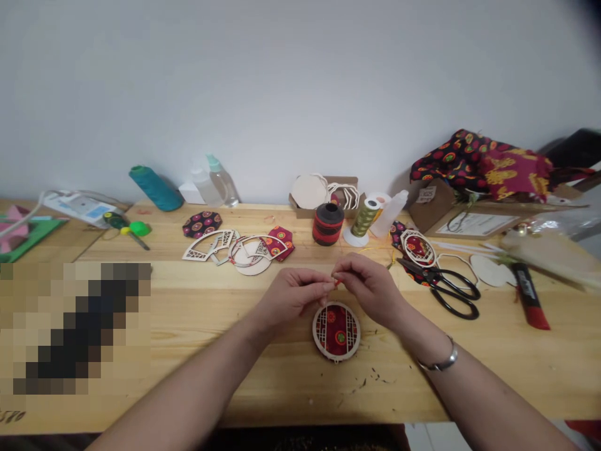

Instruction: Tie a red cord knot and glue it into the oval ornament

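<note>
Just above a round ornament (pixel 337 332), my two hands meet fingertip to fingertip. Both my left hand (pixel 300 291) and my right hand (pixel 369 288) are closed in a pinch on a small red strand (pixel 337 282), mostly hidden by the fingers. The ornament lies flat on the table, with a pale wooden lattice frame over dark red patterned fabric and a small loop at its near edge. Behind the hands stands a spool of red cord (pixel 327 225) with a black top.
Black-handled scissors (pixel 453 285) and a red-and-black tube (pixel 531 297) lie to the right. Wooden frames (pixel 251 250) and fabric pieces (pixel 201 223) sit at the left back. A green thread spool (pixel 362 219) and a cardboard box (pixel 451 210) stand near the wall. Dark scraps (pixel 373 376) lie nearby.
</note>
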`<state>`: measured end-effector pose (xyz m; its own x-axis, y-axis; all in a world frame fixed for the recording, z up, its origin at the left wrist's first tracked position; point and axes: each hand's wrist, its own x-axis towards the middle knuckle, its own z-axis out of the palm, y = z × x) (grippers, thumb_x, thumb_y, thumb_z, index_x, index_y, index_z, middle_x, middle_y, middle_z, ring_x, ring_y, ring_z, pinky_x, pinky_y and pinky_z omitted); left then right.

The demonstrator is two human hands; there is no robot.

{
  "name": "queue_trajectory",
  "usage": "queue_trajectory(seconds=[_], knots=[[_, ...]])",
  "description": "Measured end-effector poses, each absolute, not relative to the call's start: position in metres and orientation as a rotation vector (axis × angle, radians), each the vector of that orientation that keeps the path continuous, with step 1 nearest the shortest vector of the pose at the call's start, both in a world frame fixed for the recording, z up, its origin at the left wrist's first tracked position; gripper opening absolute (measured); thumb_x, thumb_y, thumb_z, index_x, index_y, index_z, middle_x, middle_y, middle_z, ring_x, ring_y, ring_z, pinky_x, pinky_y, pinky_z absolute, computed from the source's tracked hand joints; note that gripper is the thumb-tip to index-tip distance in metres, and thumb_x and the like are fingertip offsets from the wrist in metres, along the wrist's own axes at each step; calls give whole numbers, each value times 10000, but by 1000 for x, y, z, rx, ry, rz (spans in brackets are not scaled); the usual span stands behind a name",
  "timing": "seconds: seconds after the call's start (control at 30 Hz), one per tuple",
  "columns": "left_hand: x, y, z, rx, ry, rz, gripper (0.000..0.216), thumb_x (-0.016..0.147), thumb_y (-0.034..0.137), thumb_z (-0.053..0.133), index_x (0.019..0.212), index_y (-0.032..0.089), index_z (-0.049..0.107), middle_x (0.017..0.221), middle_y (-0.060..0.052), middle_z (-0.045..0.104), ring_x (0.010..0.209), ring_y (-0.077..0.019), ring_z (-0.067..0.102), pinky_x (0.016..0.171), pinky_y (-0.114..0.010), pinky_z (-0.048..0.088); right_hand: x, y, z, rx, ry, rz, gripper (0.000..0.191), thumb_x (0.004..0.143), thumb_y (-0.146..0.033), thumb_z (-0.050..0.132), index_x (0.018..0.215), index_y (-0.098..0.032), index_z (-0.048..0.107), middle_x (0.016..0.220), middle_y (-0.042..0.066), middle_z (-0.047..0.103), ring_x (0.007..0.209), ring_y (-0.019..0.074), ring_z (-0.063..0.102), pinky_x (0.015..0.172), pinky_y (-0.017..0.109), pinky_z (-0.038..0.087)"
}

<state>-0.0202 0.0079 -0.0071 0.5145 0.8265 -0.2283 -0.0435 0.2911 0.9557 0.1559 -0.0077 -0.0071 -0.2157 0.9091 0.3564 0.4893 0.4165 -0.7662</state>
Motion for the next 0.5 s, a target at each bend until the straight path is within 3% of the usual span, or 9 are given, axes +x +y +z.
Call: queue_trajectory(seconds=[0.27, 0.5], knots=[[-16, 9, -12, 861, 778, 747, 200, 715, 295, 686, 617, 134, 618, 503, 48, 521, 319, -23, 335, 314, -175, 229, 144, -9, -9, -1278, -1394, 1098, 108, 722, -255, 612, 793, -178, 641, 664, 3, 636, 530, 96, 508, 485, 231, 401], [-16, 7, -9, 806, 792, 750, 181, 710, 285, 686, 642, 134, 612, 520, 51, 525, 308, -18, 331, 305, -176, 227, 142, -12, -4, -1232, -1233, 1236, 142, 669, -277, 663, 759, -168, 658, 630, -4, 622, 513, 77, 489, 435, 203, 362]])
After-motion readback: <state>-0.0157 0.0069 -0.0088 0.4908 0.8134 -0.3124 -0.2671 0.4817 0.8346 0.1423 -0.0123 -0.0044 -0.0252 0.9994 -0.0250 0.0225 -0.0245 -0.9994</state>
